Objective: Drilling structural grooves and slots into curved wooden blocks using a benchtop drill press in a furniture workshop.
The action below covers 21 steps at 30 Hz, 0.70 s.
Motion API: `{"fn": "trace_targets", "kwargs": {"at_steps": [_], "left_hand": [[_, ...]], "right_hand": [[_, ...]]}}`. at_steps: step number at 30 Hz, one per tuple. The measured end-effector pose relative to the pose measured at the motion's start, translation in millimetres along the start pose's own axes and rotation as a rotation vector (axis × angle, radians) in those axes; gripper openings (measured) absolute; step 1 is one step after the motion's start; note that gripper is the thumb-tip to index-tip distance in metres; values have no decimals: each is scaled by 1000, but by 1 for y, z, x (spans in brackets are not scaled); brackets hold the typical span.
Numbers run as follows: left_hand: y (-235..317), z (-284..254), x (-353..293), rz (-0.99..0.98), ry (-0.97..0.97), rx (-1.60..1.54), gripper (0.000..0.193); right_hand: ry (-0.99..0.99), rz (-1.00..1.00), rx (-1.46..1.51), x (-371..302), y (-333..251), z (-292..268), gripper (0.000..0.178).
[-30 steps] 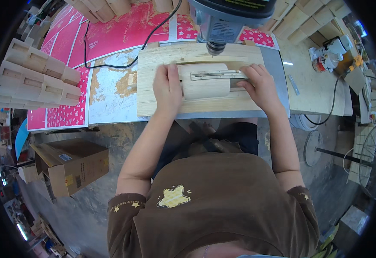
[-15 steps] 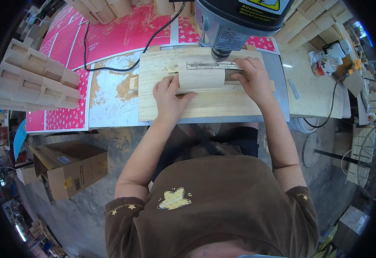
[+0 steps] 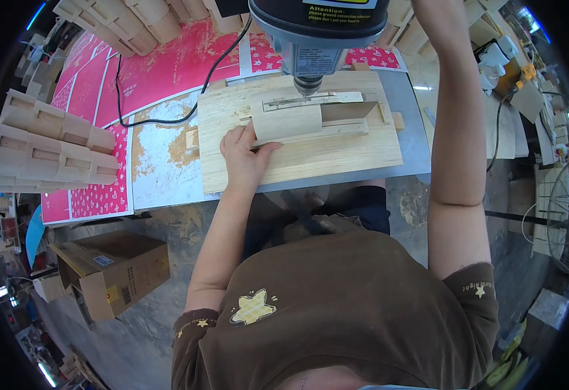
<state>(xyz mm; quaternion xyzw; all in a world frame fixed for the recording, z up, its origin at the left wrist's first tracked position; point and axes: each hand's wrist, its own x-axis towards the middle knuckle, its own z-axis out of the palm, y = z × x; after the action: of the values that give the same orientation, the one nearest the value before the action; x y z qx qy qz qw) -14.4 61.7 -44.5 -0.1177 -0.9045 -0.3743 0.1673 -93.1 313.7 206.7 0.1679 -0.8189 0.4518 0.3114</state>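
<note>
curved wooden piece (image 3: 289,121): it lies on the flat wooden board (image 3: 336,147), below the drill chuck (image 3: 307,86); whether the chuck's tip touches it, i cannot tell.
my left hand (image 3: 242,155): it touches the lower left corner of the piece, thumb and fingers standing apart; whether they pinch this corner, i cannot tell.
my right hand (image 3: 439,14): it is raised to the right of the drill (image 3: 317,23), cut by the upper edge of the view; whether its grip is wide or narrow, i cannot tell.
narrow strip (image 3: 349,97): pale, with dark lines, it lies along the upper side of the piece.
black cable (image 3: 161,121): it curves at the left of the board.
cardboard box (image 3: 125,276): it stands on the floor, to my left.
</note>
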Motion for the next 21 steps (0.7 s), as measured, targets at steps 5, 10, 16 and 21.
{"fn": "trace_targets", "kwargs": {"at_steps": [5, 10, 16, 21], "left_hand": [[-3, 1, 0, 11, 38, -15, 59], [-6, -2, -4, 9, 76, -14, 58], [1, 4, -2, 35, 107, -29, 63], [2, 3, -3, 21, 100, 0, 64]], "right_hand": [[-33, 3, -199, -69, -5, -30, 19], [24, -49, -104, -134, -16, 8, 10], [61, -155, -137, -174, 46, 40, 11], [8, -204, -212, -169, 41, 33, 10]]}}
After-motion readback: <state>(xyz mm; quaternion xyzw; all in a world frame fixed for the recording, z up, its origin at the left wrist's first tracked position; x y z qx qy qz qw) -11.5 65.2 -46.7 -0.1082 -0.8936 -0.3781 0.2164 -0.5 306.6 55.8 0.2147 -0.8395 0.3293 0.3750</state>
